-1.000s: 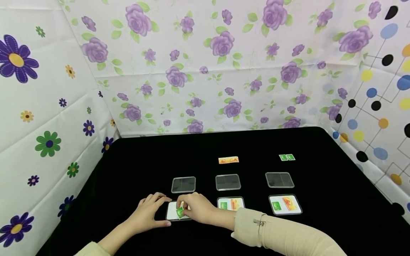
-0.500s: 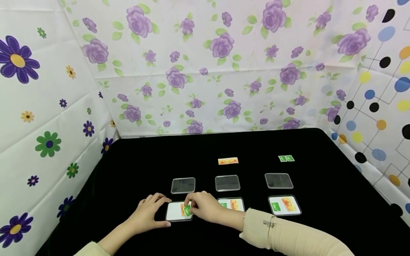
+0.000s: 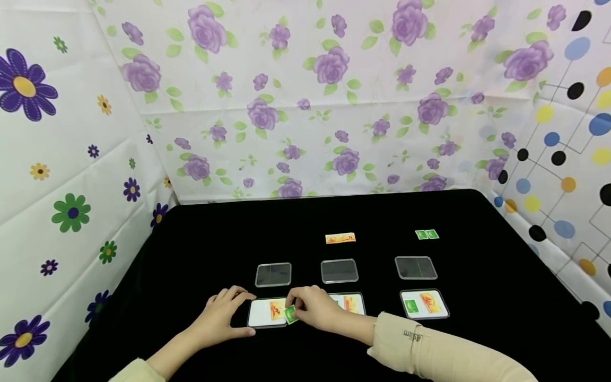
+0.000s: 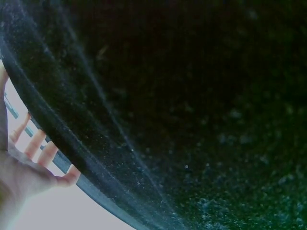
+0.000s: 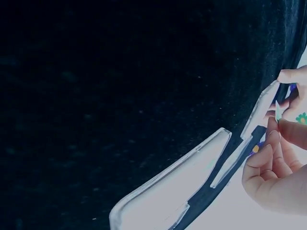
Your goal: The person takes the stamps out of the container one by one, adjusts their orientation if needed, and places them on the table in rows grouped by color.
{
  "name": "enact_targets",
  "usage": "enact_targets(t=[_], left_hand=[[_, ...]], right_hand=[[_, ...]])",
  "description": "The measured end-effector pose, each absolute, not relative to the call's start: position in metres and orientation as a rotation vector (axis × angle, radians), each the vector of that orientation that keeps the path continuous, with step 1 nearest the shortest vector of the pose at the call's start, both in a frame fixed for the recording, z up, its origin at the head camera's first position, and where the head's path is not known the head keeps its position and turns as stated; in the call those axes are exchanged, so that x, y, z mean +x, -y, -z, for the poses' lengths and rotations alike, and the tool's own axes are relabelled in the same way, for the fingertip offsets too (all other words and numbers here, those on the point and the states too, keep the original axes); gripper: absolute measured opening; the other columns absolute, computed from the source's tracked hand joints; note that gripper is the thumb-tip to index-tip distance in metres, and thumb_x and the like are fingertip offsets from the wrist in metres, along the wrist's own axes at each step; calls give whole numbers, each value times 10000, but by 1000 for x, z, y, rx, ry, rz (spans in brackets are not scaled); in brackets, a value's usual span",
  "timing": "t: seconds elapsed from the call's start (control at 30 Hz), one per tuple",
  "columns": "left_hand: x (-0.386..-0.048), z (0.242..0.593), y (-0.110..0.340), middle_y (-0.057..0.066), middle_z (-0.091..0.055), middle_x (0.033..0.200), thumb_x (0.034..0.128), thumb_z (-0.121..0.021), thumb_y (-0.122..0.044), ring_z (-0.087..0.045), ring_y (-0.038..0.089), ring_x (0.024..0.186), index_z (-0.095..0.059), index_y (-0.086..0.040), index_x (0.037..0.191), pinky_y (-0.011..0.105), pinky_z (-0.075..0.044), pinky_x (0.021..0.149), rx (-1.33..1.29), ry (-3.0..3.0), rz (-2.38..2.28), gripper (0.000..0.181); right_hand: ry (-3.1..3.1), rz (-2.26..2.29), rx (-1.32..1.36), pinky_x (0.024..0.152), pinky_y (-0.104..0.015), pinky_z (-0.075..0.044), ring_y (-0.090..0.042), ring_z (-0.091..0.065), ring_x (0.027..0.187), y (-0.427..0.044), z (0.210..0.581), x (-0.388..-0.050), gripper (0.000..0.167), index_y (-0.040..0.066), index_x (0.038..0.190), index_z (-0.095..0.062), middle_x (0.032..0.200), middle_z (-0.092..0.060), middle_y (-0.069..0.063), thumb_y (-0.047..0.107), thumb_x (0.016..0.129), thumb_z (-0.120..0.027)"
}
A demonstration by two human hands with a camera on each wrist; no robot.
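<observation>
At the front left, a shallow clear case (image 3: 261,313) with a white insert carries an orange picture piece (image 3: 277,309) on its right part. My left hand (image 3: 220,320) touches the left side of this case, its fingers spread. Between thumb and fingers my right hand (image 3: 315,309) pinches a small green card (image 3: 290,314) at the case's right edge. In the right wrist view the green card (image 5: 277,112) stands edge-on in the fingertips of my right hand (image 5: 278,172). The left wrist view shows my left hand (image 4: 36,167) with fingers apart.
Two more white-filled cases, a middle one (image 3: 358,305) partly behind my right hand and a right one (image 3: 420,312), bear green and orange pieces. Behind stand three clear lids (image 3: 273,275), (image 3: 339,271), (image 3: 416,268). Farther back lie an orange strip (image 3: 340,238) and two green cards (image 3: 427,234).
My right hand has moved right with the green card, from over the white insert to the case's right edge, uncovering the orange piece. My left hand has stayed in place.
</observation>
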State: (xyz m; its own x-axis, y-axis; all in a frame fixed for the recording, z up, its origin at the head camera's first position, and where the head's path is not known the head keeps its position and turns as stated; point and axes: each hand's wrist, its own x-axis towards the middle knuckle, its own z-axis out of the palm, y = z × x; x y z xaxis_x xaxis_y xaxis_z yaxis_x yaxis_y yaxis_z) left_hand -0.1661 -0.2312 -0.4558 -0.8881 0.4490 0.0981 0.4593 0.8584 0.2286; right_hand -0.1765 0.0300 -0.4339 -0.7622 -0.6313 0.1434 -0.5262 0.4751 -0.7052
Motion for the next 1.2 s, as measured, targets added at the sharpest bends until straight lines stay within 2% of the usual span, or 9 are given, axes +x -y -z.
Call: enact_targets(t=[0.23, 0.67, 1.0, 1.2], left_hand=[[-168, 455, 230, 46, -544, 1199, 658, -774, -541, -532, 271, 1065, -572, -174, 1208, 613, -425, 864, -760, 2969, 366, 691], [-169, 452, 231, 52, -541, 1199, 655, -775, -540, -536, 282, 1061, -567, -177, 1211, 599, -437, 851, -751, 2995, 351, 696], [-165, 450, 237, 50, -547, 1196, 643, -779, -535, -542, 291, 1065, -573, -185, 1204, 605, -436, 853, -710, 3006, 322, 692], [-167, 453, 229, 50, -547, 1188, 638, -784, -528, -542, 290, 1057, -574, -178, 1202, 610, -435, 849, -731, 2998, 346, 697]], right_hand=[[-2535, 1181, -950, 507, -132, -407, 43, -436, 513, -47, 434, -170, 121, 52, 916, -650, 690, -645, -24, -21, 821, -667], [-2575, 1197, -935, 481, -144, -391, 39, -404, 487, -72, 432, -167, 167, 74, 905, -650, 688, -633, -2, -39, 789, -689], [-2594, 1220, -975, 549, -160, -419, 34, -430, 564, -94, 424, -175, 150, 68, 943, -653, 779, -641, -21, -3, 814, -680], [-2528, 1313, -984, 561, -174, -442, 23, -474, 590, -119, 423, -180, 153, 8, 981, -634, 780, -645, -76, -7, 831, -659]])
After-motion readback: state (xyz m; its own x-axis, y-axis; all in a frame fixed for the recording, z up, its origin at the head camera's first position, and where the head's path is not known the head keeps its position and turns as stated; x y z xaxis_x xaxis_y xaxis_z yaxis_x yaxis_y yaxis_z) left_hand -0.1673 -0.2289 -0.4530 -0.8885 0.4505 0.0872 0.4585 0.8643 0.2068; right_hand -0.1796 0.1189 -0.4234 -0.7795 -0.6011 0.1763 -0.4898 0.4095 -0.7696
